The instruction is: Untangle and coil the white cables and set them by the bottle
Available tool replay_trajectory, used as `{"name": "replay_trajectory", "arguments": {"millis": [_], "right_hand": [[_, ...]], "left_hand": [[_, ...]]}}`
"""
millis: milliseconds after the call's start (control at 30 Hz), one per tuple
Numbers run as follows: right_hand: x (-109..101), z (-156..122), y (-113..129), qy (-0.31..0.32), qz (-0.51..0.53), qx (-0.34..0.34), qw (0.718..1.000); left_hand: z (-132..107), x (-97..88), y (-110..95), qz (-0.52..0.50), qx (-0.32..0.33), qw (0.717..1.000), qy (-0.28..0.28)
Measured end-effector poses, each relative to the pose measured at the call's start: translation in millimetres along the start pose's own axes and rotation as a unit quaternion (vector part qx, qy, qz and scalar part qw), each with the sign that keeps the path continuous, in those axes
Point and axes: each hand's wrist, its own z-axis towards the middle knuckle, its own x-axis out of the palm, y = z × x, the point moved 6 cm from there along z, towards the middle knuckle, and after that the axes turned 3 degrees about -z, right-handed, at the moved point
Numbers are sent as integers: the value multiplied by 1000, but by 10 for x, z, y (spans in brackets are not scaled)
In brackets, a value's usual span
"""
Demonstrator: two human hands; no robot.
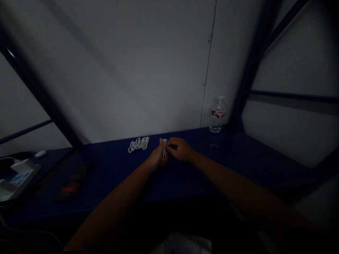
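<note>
- In the head view the light is dim, and the hands and **white cord bundle** [164,149] are hard to make out in detail.
- The **left hand** [156,157] is closed in a narrow grip around the lower part of the bundle, its fingers hiding part of the cord.
- The **right hand** [180,149] comes in from the other side, narrow and curled, its fingertips pressed against the bundle; how the cord runs beneath them cannot be seen.
- The bundle stands upright between both hands, just above the **navy table** [185,176].
- A **looped white cord** [138,144] lies on the table just left of the hands, apart from them, its strands too tangled to follow.
- A **small white wire piece** [213,146] lies to the right, too thin to identify.
- A **clear plastic water bottle** [218,114] with a red label stands upright at the back of the table; its fill level is hard to tell.
- At the left edge, **white and blue packaging** [17,178] is cut off by the frame, and its contents cannot be seen.
- Near it lie a **white computer mouse** [40,153] and a **dark flat object** [72,183], the latter blurred by pixelation.
</note>
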Motion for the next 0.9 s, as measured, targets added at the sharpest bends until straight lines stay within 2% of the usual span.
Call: {"name": "replay_trajectory", "arguments": {"millis": [100,167,367,467,600,733,800,900], "right_hand": [[-4,-9,-22,8,2,1,1000],[15,-19,2,18,-39,-11,999],[161,-21,114,75,-223,-68,970],[216,-17,99,104,-243,-70,962],[147,-18,62,95,-156,-46,982],[46,-5,21,72,-7,-2,997],[61,1,-5,83,79,23,993],[129,7,-74,102,218,76,968]], "left_hand": [[-6,7,-39,63,38,997,14],[1,-2,-45,97,49,994,19],[48,-79,10,132,32,991,-15],[36,-83,23,143,35,989,-25],[-9,-30,0,162,62,985,15],[-68,-16,-150,214,156,962,70],[-102,-27,-234,256,200,942,87],[-142,-66,-354,307,251,915,72]]}}
